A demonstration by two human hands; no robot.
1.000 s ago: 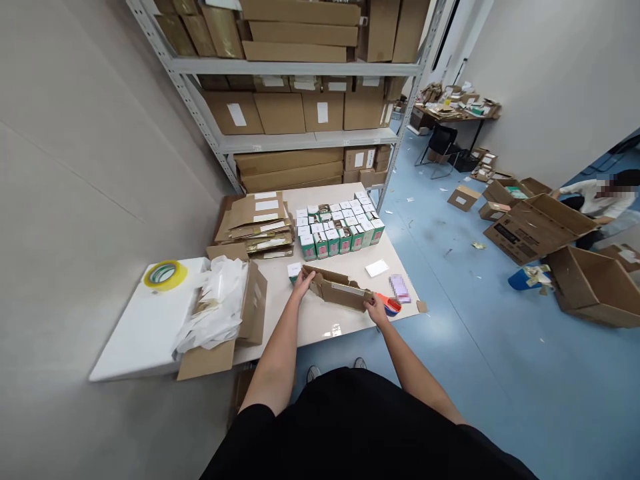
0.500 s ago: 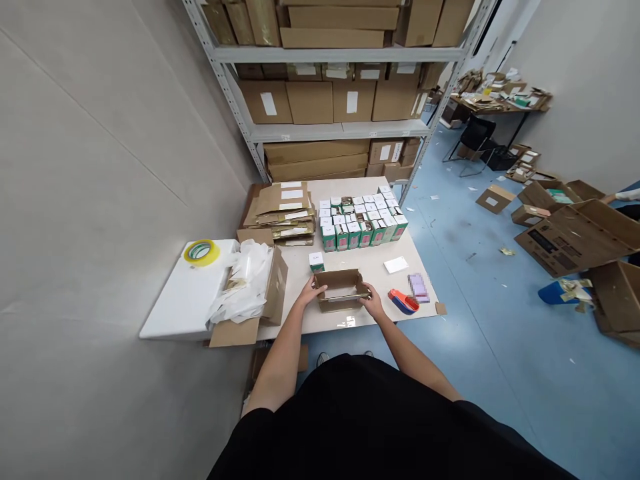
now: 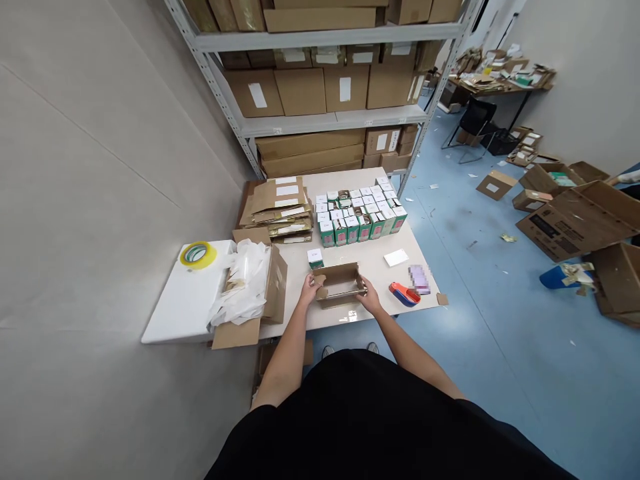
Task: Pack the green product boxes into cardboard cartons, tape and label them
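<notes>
An open cardboard box (image 3: 340,301) lies at the front of the table between my hands, its inside showing. My left hand (image 3: 310,291) grips its left end, where a small flap stands against the fingers. At the right end, my right hand (image 3: 369,296) is closed on the box's side. Just behind the box stands a small green and white carton (image 3: 315,259). Farther back, several similar green and white cartons (image 3: 360,217) stand in rows. To the right of my right hand lies a red and blue tape dispenser (image 3: 405,294).
Left are flattened cardboard mailers (image 3: 280,207), a carton of white plastic wrap (image 3: 245,280) and a yellow tape roll (image 3: 199,255). A white card (image 3: 396,258) and a blurred purple item (image 3: 419,279) lie right. Shelving (image 3: 330,123) stands behind; another person's arm (image 3: 625,177) shows far right.
A flap at the box's left end now stands up against my left hand. Both hands stay on the box. The whole view has shifted slightly.
</notes>
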